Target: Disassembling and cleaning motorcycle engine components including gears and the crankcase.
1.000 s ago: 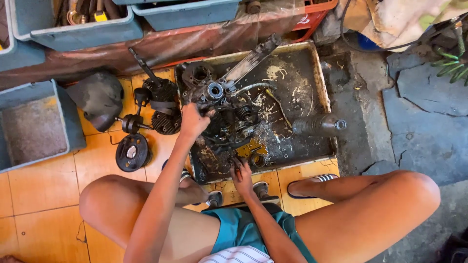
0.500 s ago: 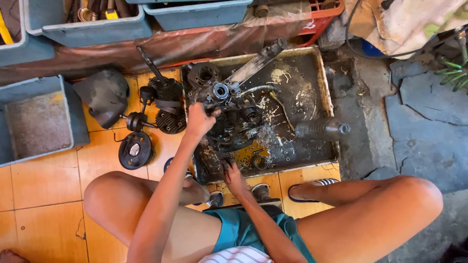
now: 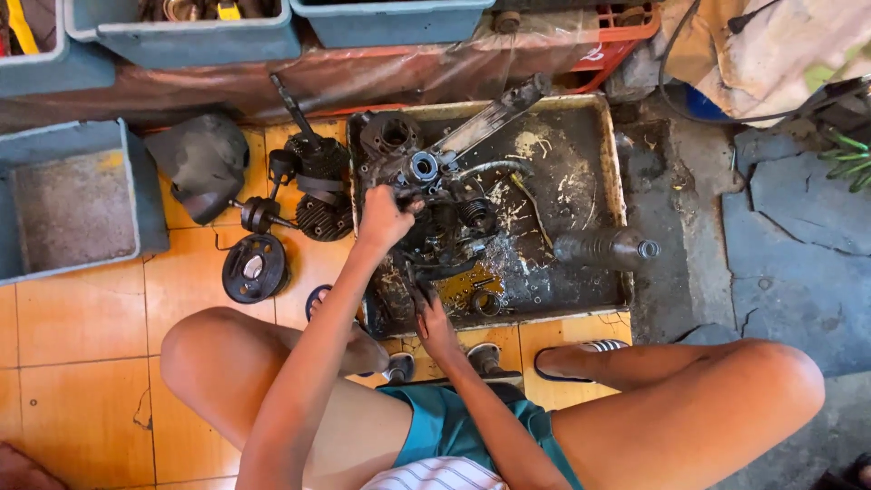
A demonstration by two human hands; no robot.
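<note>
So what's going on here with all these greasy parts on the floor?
A person squats on the tiled floor over a dirty metal tray that holds an oily engine. The left hand grips the engine's top left side, while the right hand reaches in at the near edge of the tray. A cylinder with fins, a round disc and a grey bin sit to the left, and a plastic bottle lies in the tray.

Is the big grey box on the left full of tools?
No, the grey box holds no tools; only its dusty bare bottom shows, while the greasy engine parts sit in the metal tray.
</note>
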